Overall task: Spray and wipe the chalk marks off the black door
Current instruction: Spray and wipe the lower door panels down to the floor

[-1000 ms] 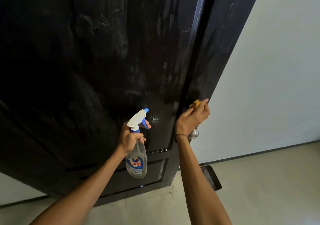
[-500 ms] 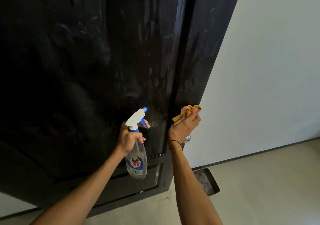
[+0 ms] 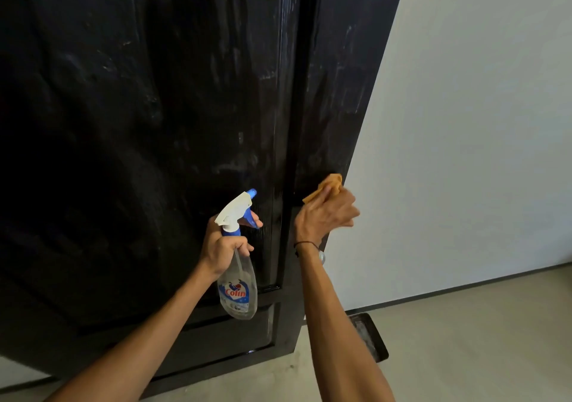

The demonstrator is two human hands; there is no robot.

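Note:
The black door [image 3: 154, 123] fills the left and middle of the view, with faint whitish chalk smears [image 3: 238, 166] on its panel and right stile. My left hand [image 3: 224, 243] grips the neck of a clear spray bottle [image 3: 237, 290] with a white and blue trigger head, one finger on the trigger, nozzle facing the door. My right hand [image 3: 325, 216] holds a bunched orange cloth [image 3: 331, 183] against the door's right stile near its edge. A metal door knob [image 3: 322, 257] peeks out behind my right wrist.
A white wall [image 3: 479, 123] stands to the right of the door edge, with a dark skirting line at its base. The floor [image 3: 464, 339] is pale. A dark flat rectangular object [image 3: 371, 336] lies on the floor by the door's lower corner.
My right hand with the cloth shifted along the right stile, first left and down, then back toward the door edge. The left hand and bottle stayed in place.

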